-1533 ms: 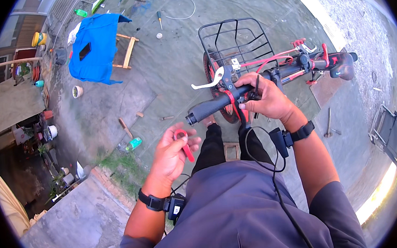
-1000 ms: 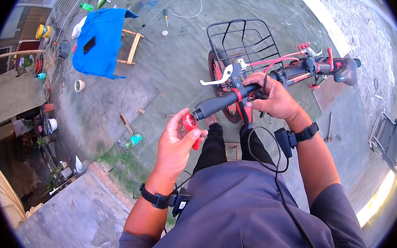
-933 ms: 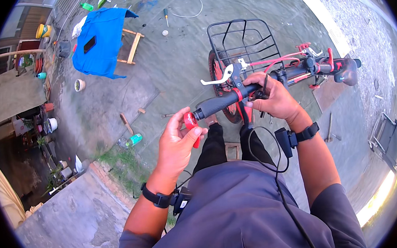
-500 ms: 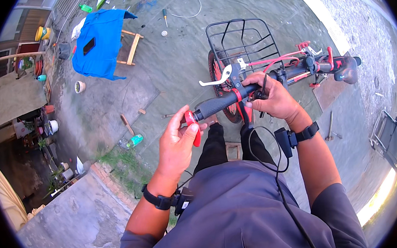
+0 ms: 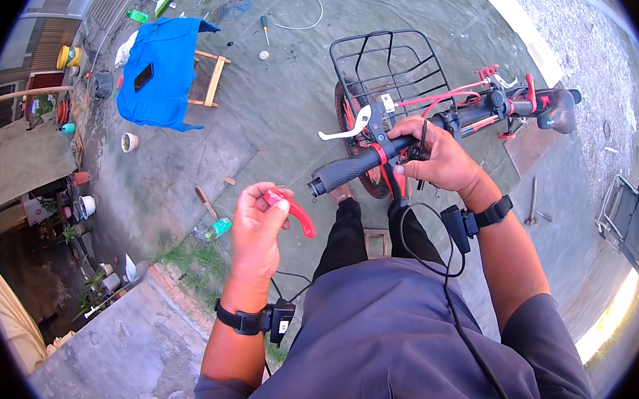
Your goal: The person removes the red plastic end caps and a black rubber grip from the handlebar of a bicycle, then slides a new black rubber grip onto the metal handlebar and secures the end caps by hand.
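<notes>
A curved red bar end (image 5: 302, 219) is pinched between the thumb and fingers of my left hand (image 5: 254, 231). It is held apart from the handlebar, left of and below the black rubber grip (image 5: 344, 173), whose outer end is bare. My right hand (image 5: 444, 161) is closed around the handlebar, inboard of the red clamp ring (image 5: 382, 152). A thin black cable (image 5: 424, 146) loops by its fingers. The white brake lever (image 5: 348, 127) juts out beyond the grip. Beneath the bar shows part of the bicycle's red front wheel (image 5: 344, 107).
A black wire basket (image 5: 386, 34) sits in front of the handlebar. A blue cloth (image 5: 163, 77) with a phone (image 5: 143, 77) covers a wooden stool (image 5: 214, 80). Further out lie a screwdriver (image 5: 266, 33), a hammer (image 5: 532, 201) and a green bottle (image 5: 219, 228). A folding chair (image 5: 629, 224) stands right.
My left hand has drawn the red bar end off the grip's end and moved left with it, turning it. My right hand stays on the handlebar.
</notes>
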The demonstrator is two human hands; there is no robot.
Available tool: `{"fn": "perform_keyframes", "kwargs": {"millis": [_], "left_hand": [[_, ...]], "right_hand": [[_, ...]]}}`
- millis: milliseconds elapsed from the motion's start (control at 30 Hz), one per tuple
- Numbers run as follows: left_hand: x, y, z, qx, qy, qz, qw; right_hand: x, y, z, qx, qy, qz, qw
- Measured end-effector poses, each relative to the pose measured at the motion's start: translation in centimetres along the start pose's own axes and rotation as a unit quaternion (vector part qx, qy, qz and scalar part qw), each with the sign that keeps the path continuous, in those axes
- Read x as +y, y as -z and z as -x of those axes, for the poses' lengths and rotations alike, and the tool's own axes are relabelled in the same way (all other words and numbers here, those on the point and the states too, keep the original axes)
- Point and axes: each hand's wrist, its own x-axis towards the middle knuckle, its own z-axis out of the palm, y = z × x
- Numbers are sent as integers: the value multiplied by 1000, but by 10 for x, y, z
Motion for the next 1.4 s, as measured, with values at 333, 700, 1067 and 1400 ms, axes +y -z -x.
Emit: {"fn": "perform_keyframes", "kwargs": {"millis": [333,700,1067,1400], "left_hand": [[6,-4,1,12,95,234,968],[-8,-14,6,-8,141,278,950],[-14,-29,7,-12,60,246,967],[-14,-35,6,-3,-25,112,993]], "right_hand": [[4,0,0,1,4,-6,1000],[6,0,1,2,0,-6,1000],[2,-1,1,-2,-17,-20,1000],[1,-1,0,-2,-13,-19,1000]]}}
